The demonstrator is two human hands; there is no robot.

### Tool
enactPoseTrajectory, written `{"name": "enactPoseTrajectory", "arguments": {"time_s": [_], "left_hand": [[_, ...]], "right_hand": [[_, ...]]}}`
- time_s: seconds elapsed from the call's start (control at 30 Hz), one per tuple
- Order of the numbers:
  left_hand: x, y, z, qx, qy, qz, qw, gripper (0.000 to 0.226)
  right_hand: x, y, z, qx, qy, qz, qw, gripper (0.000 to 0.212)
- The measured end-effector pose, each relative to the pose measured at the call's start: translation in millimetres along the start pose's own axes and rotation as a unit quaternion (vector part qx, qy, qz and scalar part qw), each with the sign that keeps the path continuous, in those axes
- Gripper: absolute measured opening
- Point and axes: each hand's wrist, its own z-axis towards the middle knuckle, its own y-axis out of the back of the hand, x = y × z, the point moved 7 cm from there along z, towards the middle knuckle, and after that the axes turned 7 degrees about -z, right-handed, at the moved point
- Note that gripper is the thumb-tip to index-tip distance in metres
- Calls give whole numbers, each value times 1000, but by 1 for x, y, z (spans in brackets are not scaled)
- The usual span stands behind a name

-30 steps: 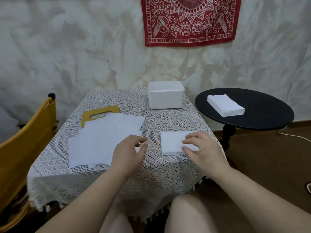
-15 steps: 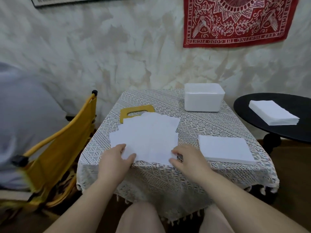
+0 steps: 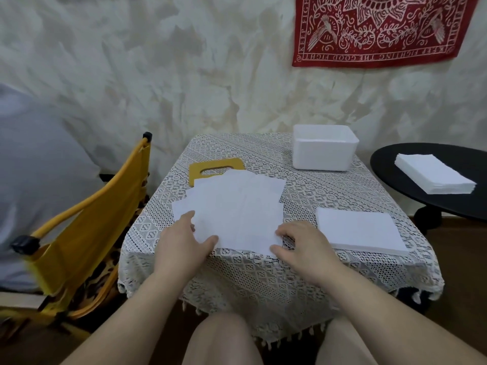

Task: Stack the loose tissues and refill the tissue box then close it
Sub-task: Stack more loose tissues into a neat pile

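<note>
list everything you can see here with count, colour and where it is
loose tissues: several, white, fanned out on the near left of the table
stacked tissues: one neat pile, white, near right of the table
tissue box: one, white, open-topped, far right of the table
lid: one, yellow with a slot, flat, partly under the loose tissues
table: one, covered by a white lace cloth
side table: one, black, round, right of the table
tissue pile: one, white, on the side table
chair: one, yellow, left of the table
wall hanging: one, red and white, upper right wall
left hand: on the loose tissues' near left edge
right hand: at their near right corner
</note>
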Motion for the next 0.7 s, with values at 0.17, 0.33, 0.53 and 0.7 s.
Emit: {"name": "enactPoseTrajectory", "arguments": {"time_s": [0.17, 0.33, 0.53, 0.7], "left_hand": [[3, 7, -2, -25, 17, -50, 998, 64], [6, 15, -1, -41, 30, -104, 993, 60], [3, 18, -2, -43, 24, -115, 992, 46], [-32, 18, -7, -88, -12, -241, 966, 11]], "right_hand": [[0, 0, 0, 4, -7, 7, 1000, 39], [0, 1, -1, 9, -7, 15, 1000, 39], [0, 2, -2, 15, -13, 25, 999, 45], [-3, 3, -3, 13, -34, 54, 998, 60]]}}
